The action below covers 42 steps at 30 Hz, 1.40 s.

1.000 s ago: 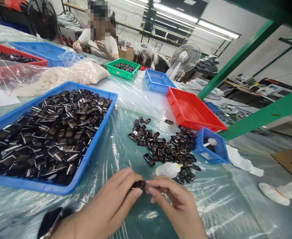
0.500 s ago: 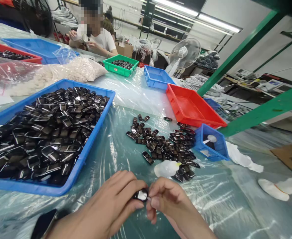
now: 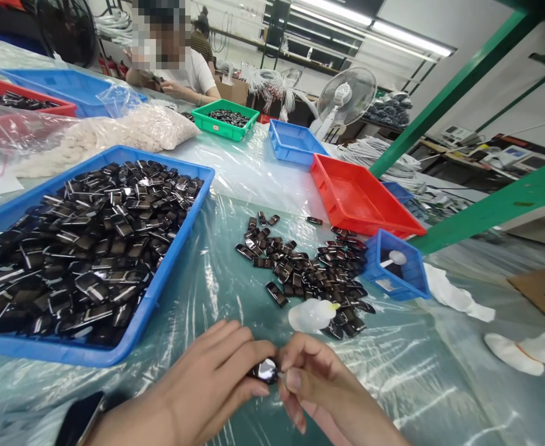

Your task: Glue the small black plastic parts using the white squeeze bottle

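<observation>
Between thumb and fingers, my left hand (image 3: 207, 378) grips a glossy black piece (image 3: 266, 370) low in the centre of the view. Against its right end, my right hand (image 3: 319, 378) pinches something small and pale, mostly hidden by the fingertips. Just beyond my hands lies a white squeeze bottle (image 3: 312, 315) with a yellowish tip, beside a loose pile of black pieces (image 3: 295, 266). To the left, a large blue tray (image 3: 161, 291) is heaped with similar black pieces.
A small blue bin (image 3: 416, 279) holding a white scoop (image 3: 397, 257) stands right of the pile, with a red tray (image 3: 370, 207) behind it. A green post (image 3: 453, 93) slants across the right. Farther back are a green tray (image 3: 221, 129), a plastic bag (image 3: 152, 127) and a person (image 3: 198, 74).
My hands stay together around the black piece, with only a slight shift of the right fingers. The person across the table has lowered their hands slightly.
</observation>
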Tool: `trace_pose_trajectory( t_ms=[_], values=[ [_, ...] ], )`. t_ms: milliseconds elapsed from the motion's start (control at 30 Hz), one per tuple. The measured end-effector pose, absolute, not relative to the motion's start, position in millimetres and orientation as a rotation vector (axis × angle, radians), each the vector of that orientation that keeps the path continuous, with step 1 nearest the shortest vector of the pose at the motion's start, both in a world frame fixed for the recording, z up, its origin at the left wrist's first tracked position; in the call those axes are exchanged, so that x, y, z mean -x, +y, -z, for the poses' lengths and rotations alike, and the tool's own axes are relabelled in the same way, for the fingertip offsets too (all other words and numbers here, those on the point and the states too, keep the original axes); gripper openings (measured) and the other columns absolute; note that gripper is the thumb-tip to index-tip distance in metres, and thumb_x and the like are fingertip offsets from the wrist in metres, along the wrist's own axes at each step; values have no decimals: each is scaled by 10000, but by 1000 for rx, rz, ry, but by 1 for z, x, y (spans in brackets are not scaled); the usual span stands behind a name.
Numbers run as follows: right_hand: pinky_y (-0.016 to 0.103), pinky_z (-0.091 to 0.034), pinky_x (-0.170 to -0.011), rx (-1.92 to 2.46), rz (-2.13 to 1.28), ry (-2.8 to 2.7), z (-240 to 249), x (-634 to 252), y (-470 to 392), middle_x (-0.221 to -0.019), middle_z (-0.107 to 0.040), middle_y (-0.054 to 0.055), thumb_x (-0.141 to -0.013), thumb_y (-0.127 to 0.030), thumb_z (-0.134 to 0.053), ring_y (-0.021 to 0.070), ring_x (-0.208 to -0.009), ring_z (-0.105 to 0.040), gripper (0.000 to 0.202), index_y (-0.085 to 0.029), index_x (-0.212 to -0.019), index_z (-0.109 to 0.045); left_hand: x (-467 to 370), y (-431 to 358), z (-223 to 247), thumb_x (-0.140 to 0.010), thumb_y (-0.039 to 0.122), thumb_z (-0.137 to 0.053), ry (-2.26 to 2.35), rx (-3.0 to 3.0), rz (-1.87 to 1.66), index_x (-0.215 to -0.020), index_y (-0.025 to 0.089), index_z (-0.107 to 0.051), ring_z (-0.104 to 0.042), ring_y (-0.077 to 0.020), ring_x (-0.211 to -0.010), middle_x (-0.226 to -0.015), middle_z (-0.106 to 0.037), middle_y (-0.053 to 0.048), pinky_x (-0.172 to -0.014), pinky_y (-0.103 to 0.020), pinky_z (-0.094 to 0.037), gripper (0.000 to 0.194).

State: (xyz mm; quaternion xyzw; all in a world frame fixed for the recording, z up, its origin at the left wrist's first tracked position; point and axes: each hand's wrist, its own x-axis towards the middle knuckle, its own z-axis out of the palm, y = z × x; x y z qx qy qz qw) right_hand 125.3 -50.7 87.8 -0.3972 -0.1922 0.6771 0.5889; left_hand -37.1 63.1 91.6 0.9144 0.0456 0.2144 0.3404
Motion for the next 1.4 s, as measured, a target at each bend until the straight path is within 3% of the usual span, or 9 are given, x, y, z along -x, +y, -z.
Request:
trace_pose_trajectory(
  t_ms=[200, 700, 800, 867, 933, 1033, 1100, 1233, 1400],
  values=[
    [108, -452, -474, 969, -1611, -421, -98, -125, -49, -609, -669, -36, -775, -216, -775, 30, -500, -589, 135, -177, -764, -646, 36, 64, -96, -1042, 319, -244, 77, -2435, -554, -1135, 140, -494, -531, -193, -727, -841, -592, -60, -650, -285, -449, 321],
    [133, -417, -412, 1010, -1642, -597, -91, -120, -51, -557, -553, -80, -653, -439, -829, 49, -444, -529, 397, -204, -761, -528, 36, 58, -108, -1053, 311, -210, 126, -2722, -951, -1025, 128, -521, -539, -151, -580, -671, -597, -7, -578, -261, -446, 362],
    [166, -439, -547, 1230, -985, -845, -101, -126, -61, -666, -587, -62, -760, -257, -777, 70, -583, -537, 181, -241, -851, -622, 48, 80, -126, -1042, 272, -277, 606, -2969, -1073, -1139, 77, -525, -569, -205, -656, -759, -613, -68, -623, -324, -455, 330],
    [224, -454, -665, 1369, -267, -989, -104, -135, -68, -727, -587, -49, -801, -138, -711, 113, -691, -548, 230, -289, -957, -633, 56, 99, -135, -1022, 381, -274, 1090, -3112, -1077, -1190, -11, -546, -591, -329, -790, -886, -616, -191, -690, -462, -469, 506],
    [288, -466, -753, 1460, 102, -1024, -100, -144, -70, -883, -600, -8, -783, -158, -713, 165, -830, -561, 342, -296, -1070, -590, 56, 114, -136, -1009, 383, -317, 1419, -3125, -968, -1243, -61, -519, -547, -439, -1034, -1103, -575, -288, -833, -546, -446, 541],
    [387, -480, -839, 1724, -43, -1037, -84, -155, -65, -1249, -559, 84, -809, -323, -683, 239, -1041, -565, 569, -292, -1310, -413, 39, 114, -121, -989, 268, -400, 1316, -3197, -782, -1335, -55, -448, -453, -471, -1200, -1293, -486, -312, -944, -595, -383, 476],
    [431, -476, -891, 1824, -301, -1045, -73, -159, -60, -1339, -532, 114, -861, -394, -598, 260, -1113, -569, 585, -277, -1360, -315, 19, 103, -107, -955, 199, -472, 1150, -3256, -636, -1263, -10, -545, -532, -409, -1136, -1209, -585, -253, -946, -554, -415, 379],
    [414, -497, -897, 1868, -528, -1094, -59, -163, -56, -1234, -617, 123, -912, -427, -485, 260, -1126, -600, 371, -249, -1227, -404, -19, 87, -86, -876, 58, -565, 1030, -3272, -410, -1154, 54, -633, -616, -301, -1033, -1087, -672, -158, -932, -450, -472, 286],
    [423, -487, -919, 1892, -548, -1147, -58, -168, -57, -1192, -627, 120, -912, -441, -465, 266, -1104, -613, 344, -245, -1194, -445, -34, 105, -82, -885, 84, -622, 1276, -3173, -303, -1260, 139, -545, -539, -291, -1189, -1319, -545, -118, -971, -505, -456, 387]
  ],
)
